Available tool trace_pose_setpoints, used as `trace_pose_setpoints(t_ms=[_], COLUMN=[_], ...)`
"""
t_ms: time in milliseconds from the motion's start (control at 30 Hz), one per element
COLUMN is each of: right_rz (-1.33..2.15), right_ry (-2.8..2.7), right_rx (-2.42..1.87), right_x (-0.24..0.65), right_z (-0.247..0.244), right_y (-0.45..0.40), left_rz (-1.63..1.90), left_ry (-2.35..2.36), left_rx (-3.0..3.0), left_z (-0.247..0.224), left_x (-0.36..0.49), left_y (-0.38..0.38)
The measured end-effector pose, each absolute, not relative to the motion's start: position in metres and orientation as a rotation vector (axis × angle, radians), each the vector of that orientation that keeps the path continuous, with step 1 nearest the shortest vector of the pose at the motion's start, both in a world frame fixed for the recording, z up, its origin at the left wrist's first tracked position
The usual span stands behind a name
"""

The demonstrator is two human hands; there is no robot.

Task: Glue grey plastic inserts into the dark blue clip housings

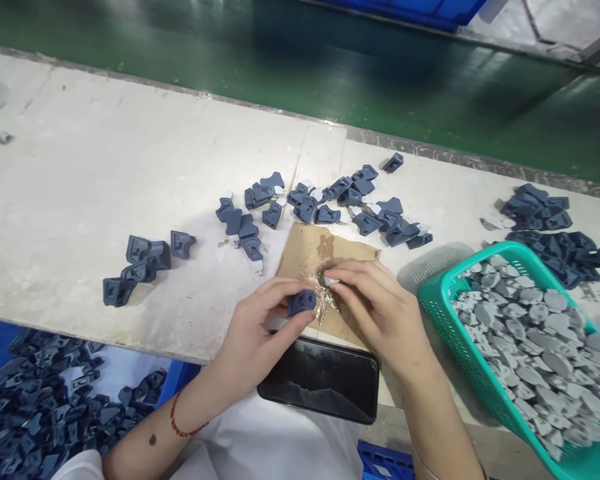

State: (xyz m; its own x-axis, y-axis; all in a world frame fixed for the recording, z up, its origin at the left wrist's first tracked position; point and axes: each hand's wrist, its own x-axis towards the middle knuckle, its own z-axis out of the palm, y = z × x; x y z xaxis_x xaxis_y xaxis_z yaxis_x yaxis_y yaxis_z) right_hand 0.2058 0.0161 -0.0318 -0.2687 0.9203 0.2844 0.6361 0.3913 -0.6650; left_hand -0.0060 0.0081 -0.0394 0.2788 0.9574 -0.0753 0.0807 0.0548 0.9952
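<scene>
My left hand (267,317) grips a dark blue-grey moulded plastic part (301,303) between thumb and fingers, its recessed side turned up. A small light grey piece (331,279) is pinched in the fingertips of my right hand (375,300), just right of the blue part and apart from it. Both hands are over a brown cardboard sheet (300,250) that carries a shiny, wet-looking smear (325,303). Beneath my wrists, a black smartphone (325,380) lies at the table's near edge, its screen dark.
A green basket (433,297) of light grey pieces (530,340) stands at right. Blue-grey parts lie beyond the cardboard (353,197), at left (147,257) and far right (555,257). More fill a blue bin (175,380) at lower left. A green belt (230,60) runs behind the white table (80,167).
</scene>
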Motion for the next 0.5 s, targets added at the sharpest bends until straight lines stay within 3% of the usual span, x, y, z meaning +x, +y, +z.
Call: trace_pose_setpoints(t_ms=[267,500], right_rz=[0.576,0.884], right_ry=[-1.953,-1.414], right_rx=[-1.336,-1.382], right_x=[0.204,0.200], right_z=[-0.031,-0.028], right_y=[0.016,0.006], left_rz=[0.897,0.825], left_ry=[1.082,1.065], left_rx=[1.354,1.409], left_z=[-0.041,-0.039], left_x=[-0.006,-0.006], left_y=[0.006,0.006])
